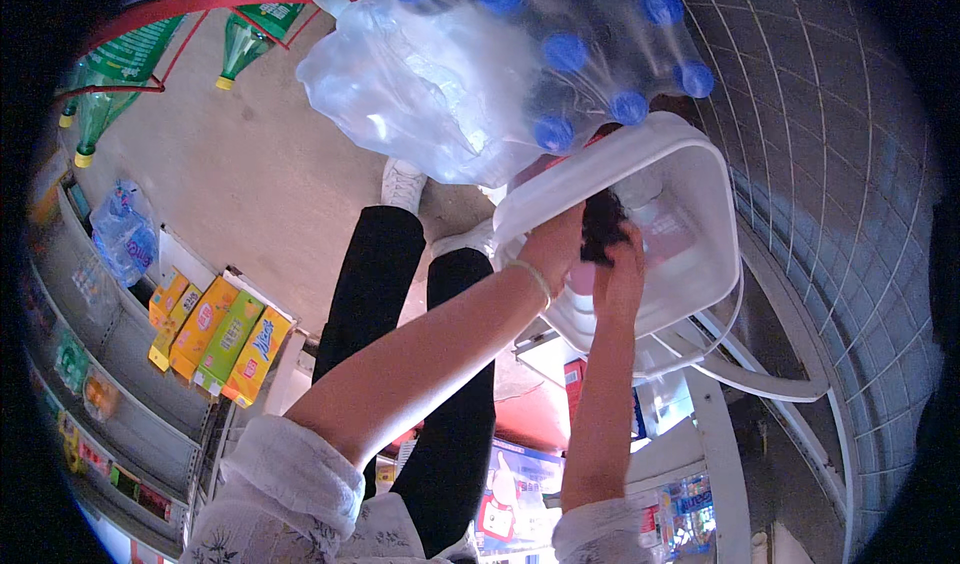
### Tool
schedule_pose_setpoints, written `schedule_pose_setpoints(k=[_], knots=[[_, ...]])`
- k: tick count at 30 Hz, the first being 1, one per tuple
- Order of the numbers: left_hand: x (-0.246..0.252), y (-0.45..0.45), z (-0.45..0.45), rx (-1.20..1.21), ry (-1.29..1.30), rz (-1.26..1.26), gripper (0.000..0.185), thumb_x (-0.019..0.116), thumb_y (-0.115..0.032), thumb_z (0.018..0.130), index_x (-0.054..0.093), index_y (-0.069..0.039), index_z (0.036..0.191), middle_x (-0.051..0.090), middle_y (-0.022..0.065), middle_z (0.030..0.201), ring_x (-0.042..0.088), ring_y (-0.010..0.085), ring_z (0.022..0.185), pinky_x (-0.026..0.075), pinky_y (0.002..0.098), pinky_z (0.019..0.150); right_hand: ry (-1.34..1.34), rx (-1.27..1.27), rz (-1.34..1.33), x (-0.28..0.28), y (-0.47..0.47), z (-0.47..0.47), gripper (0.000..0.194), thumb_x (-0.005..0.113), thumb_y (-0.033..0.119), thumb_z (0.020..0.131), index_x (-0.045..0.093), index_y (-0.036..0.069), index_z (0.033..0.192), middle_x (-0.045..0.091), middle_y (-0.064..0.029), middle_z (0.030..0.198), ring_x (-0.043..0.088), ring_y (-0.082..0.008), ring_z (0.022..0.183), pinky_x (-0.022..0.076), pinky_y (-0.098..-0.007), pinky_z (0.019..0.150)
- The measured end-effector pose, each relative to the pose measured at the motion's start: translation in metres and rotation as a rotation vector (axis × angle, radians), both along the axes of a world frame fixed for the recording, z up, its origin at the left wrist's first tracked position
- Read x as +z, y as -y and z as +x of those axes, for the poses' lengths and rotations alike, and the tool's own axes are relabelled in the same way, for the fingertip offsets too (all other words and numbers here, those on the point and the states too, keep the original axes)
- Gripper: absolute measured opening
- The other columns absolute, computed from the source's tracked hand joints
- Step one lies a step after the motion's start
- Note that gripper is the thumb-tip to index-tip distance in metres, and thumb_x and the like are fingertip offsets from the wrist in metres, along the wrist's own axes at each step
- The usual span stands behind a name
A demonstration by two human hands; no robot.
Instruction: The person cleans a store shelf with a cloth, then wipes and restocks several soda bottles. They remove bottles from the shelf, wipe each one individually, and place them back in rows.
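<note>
A white plastic bucket (701,189) with a wire handle stands tilted at the right, with both hands inside its mouth. My left hand (562,243), with a pale bracelet at the wrist, grips a dark, crumpled cloth-like thing (602,222). My right hand (621,264) holds the same dark thing from the other side, its fingers against the lower edge. The fingertips of my left hand are partly hidden. Pinkish and whitish patches show inside the bucket, too unclear to name.
Plastic-wrapped bottles with blue caps (564,52) and a translucent plastic bag (427,91) lie beyond the bucket. Green bottles (247,38) sit in a red rack. Shelves with yellow boxes (202,327) stand left; a white metal frame (780,390) and wire mesh (825,151) are right.
</note>
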State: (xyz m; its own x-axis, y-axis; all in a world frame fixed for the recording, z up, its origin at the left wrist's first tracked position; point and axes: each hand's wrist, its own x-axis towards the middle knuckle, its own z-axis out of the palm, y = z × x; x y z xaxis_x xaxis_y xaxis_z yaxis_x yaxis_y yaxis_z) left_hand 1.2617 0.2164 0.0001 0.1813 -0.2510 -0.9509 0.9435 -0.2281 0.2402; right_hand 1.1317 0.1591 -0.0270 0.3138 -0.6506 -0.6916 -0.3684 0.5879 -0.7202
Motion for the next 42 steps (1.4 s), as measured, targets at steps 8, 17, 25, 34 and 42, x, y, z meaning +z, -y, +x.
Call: schedule_pose_setpoints(k=[8, 17, 25, 34, 42], knots=[[0.02, 0.021, 0.011, -0.238, -0.012, -0.068, 0.057, 0.056, -0.058, 0.086, 0.059, -0.005, 0.108, 0.064, 0.0089, 0.083, 0.06, 0.0215, 0.078, 0.047, 0.0293, 0.071, -0.107, 0.097, -0.493, 0.122, -0.044, 0.063, 0.03, 0.074, 0.02, 0.077, 0.051, 0.003, 0.068, 0.049, -0.0118, 0.11, 0.046, -0.0217, 0.101, 0.0378, -0.035, 0.086], [0.01, 0.004, -0.009, -0.403, -0.006, 0.208, 0.066, 0.044, -0.054, 0.094, 0.064, 0.008, 0.087, 0.066, 0.0239, 0.079, 0.066, 0.0355, 0.079, 0.049, 0.0402, 0.071, -0.418, 0.101, -0.556, 0.036, 0.004, 0.051, 0.037, 0.058, 0.022, 0.093, 0.054, -0.004, 0.066, 0.054, -0.0112, 0.067, 0.052, -0.0234, 0.068, 0.0403, -0.0375, 0.06], [-0.007, -0.004, -0.04, -0.494, 0.691, 0.21, 0.066, 0.055, -0.031, 0.093, 0.024, -0.003, 0.144, 0.055, 0.0186, 0.121, 0.06, 0.0319, 0.097, 0.049, 0.0396, 0.077, -0.529, 0.545, -0.668, -0.058, 0.051, -0.002, 0.044, 0.056, 0.036, 0.092, 0.056, -0.003, 0.113, 0.056, -0.0276, 0.103, 0.05, -0.0447, 0.105, 0.0373, -0.0512, 0.093], [0.04, -0.013, 0.005, 0.021, -0.421, -0.102, 0.073, 0.055, -0.041, 0.091, 0.015, -0.017, 0.147, 0.036, 0.0094, 0.14, 0.04, 0.0301, 0.122, 0.035, 0.0507, 0.098, -0.573, 0.879, -0.619, -0.035, 0.042, 0.001, 0.039, 0.071, 0.011, 0.078, 0.054, -0.001, 0.111, 0.042, -0.0276, 0.135, 0.044, -0.0469, 0.12, 0.0358, -0.0498, 0.103], [0.046, 0.013, 0.003, 0.245, -0.575, -0.209, 0.057, 0.075, -0.049, 0.075, 0.057, -0.003, 0.104, 0.061, 0.0071, 0.096, 0.062, 0.0246, 0.084, 0.051, 0.0453, 0.079, -0.057, 0.509, -0.49, 0.16, 0.002, 0.011, 0.042, 0.067, -0.002, 0.079, 0.05, 0.009, 0.115, 0.044, -0.0196, 0.14, 0.044, -0.0319, 0.129, 0.0407, -0.0412, 0.101]])
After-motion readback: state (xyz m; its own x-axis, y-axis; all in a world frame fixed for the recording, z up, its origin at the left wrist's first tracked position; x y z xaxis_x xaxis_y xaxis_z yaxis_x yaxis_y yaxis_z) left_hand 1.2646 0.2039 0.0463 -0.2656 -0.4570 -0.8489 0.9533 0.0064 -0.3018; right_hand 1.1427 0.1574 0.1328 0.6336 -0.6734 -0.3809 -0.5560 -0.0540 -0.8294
